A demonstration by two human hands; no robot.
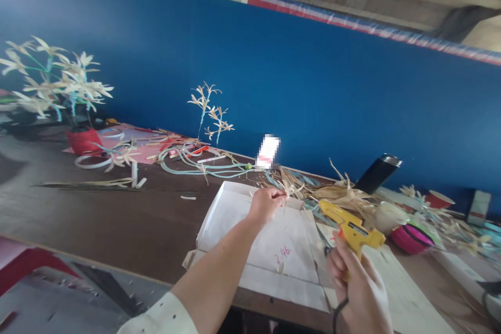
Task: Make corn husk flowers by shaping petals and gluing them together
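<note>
My left hand (266, 203) is closed in a pinch on a small dried-leaf flower (290, 189), held over the far edge of a flattened white cardboard box (235, 219). My right hand (358, 284) is wrapped round the grip of a yellow glue gun (350, 224). The gun's nozzle points up and left toward the flower, a short gap away. Its black cord runs down past my wrist.
A brown table (117, 219) runs along a blue wall. On it are a red pot of straw flowers (80, 138), pale green tubing (195, 164), a straw pile (344, 193), a black flask (378, 172), a pink basket (410, 237) and a red cup (438, 199).
</note>
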